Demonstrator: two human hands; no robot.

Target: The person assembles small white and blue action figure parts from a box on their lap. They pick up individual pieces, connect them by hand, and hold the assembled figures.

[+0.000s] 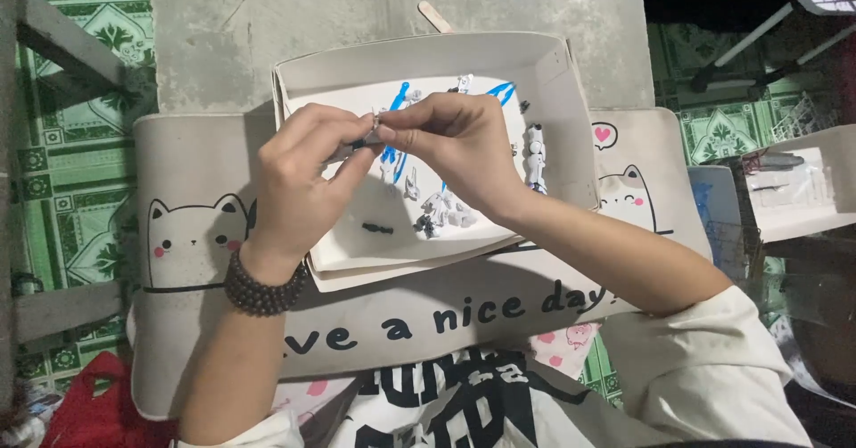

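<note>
Setting: a bare grey concrete table point(357, 20) over green patterned floor tiles point(80, 154), with a cream mat point(196, 172) printed with cartoon cats laid across the near edge.

Far left, low: a red bag point(89, 408) on the floor by your knee.

Left of centre: your left hand point(299, 180), a dark beaded bracelet point(260, 289) on the wrist. Its fingers are pinched shut on a tiny pale part point(373, 127), thumb and forefinger meeting at the tip.

Centre: a shallow white box lid point(571, 91) used as a tray, resting on the mat. Both of your hands hover above it, close together, fingertips almost touching around the same small part. A dark stub shows just below the pinch; what it is cannot be told.

Inside the tray: blue plastic pieces point(397, 91), a cluster of grey and white small pieces point(441, 209), a black piece point(377, 229), and a white figure-like piece point(534, 154).

Behind the tray: a wooden stick point(434, 14).

Right of centre: your right hand point(459, 140), also closed on the small part, white sleeve point(704, 359) at the elbow.

Far right: another white box point(802, 189).
</note>
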